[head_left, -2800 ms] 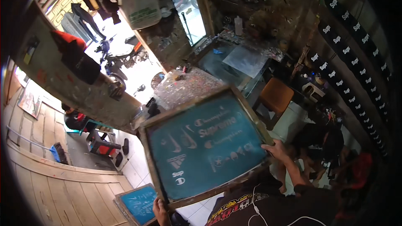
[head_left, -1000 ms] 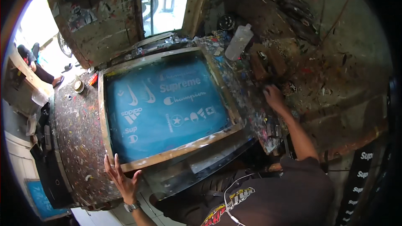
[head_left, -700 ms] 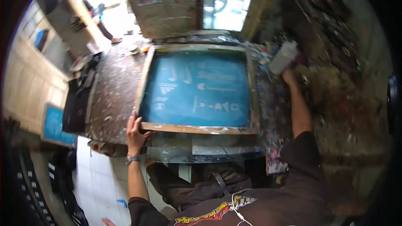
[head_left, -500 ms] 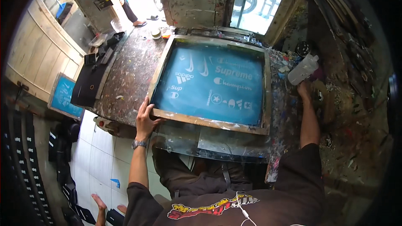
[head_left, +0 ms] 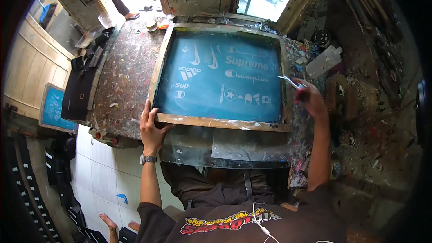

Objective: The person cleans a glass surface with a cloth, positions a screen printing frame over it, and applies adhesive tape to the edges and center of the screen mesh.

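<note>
A wooden-framed printing screen (head_left: pixel 218 123) with blue mesh lies on the worktable, pale logo shapes showing across it. My left hand (head_left: pixel 151 128) is at the frame's near left corner, thumb and fingers spread against the wood. Over the right side of the frame, my right hand (head_left: pixel 312 101) is closed around a slim shiny metal tool (head_left: pixel 290 81) with a red part at the grip. Its exact kind is too blurred to tell. The tool's tip points left over the mesh. Beyond that hand a translucent plastic bottle (head_left: pixel 324 62) lies tilted.
A glass sheet (head_left: pixel 189 150) sits along the near table edge. To the left are a dark flat board (head_left: pixel 81 96) and a smaller blue screen (head_left: pixel 58 108). A small jar (head_left: pixel 151 24) stands at the back. Another person's leg (head_left: pixel 120 5) shows by the doorway.
My right hand has moved from beside the bottle toward the screen's right edge and now holds the slim metal tool. My left hand stays at the frame corner. The view has shifted slightly.
</note>
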The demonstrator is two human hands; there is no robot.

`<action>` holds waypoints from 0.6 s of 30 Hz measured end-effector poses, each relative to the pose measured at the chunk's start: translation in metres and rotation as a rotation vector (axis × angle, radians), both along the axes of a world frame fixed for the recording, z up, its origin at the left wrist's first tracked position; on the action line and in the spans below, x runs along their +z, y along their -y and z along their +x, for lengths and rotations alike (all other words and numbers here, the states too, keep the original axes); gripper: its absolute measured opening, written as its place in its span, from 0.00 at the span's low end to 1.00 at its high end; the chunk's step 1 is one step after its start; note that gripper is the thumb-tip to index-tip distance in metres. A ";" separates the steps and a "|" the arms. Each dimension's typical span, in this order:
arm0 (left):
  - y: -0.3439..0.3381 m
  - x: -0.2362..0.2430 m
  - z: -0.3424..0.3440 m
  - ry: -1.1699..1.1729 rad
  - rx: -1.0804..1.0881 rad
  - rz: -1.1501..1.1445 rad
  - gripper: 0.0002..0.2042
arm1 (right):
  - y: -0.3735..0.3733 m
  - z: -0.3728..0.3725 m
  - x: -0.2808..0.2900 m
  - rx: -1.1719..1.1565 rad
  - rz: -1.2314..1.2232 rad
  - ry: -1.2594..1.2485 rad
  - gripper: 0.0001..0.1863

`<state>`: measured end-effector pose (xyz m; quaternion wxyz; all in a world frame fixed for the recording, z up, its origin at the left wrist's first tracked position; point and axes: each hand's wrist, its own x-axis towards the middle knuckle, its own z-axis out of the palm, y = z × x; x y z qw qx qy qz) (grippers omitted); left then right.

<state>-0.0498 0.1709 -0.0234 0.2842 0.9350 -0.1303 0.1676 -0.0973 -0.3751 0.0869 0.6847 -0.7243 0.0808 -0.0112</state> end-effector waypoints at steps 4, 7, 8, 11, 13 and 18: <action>0.003 0.003 0.000 0.024 0.002 -0.048 0.37 | -0.042 0.150 0.019 0.324 -0.184 -0.179 0.22; 0.005 0.013 0.002 -0.060 -0.010 -0.131 0.37 | -0.054 0.267 0.006 0.271 -0.925 0.073 0.24; 0.006 0.012 0.003 -0.058 -0.003 -0.134 0.37 | -0.055 0.296 -0.002 0.173 -1.169 0.239 0.25; 0.008 0.013 0.007 -0.041 -0.013 -0.134 0.38 | -0.057 0.358 -0.038 -0.028 -1.250 0.310 0.25; 0.008 0.008 0.008 -0.035 -0.010 -0.120 0.38 | -0.059 0.366 -0.070 -0.029 -1.321 0.234 0.24; 0.000 0.013 0.007 0.003 0.026 -0.064 0.38 | -0.088 0.366 -0.091 -0.111 -1.131 0.288 0.21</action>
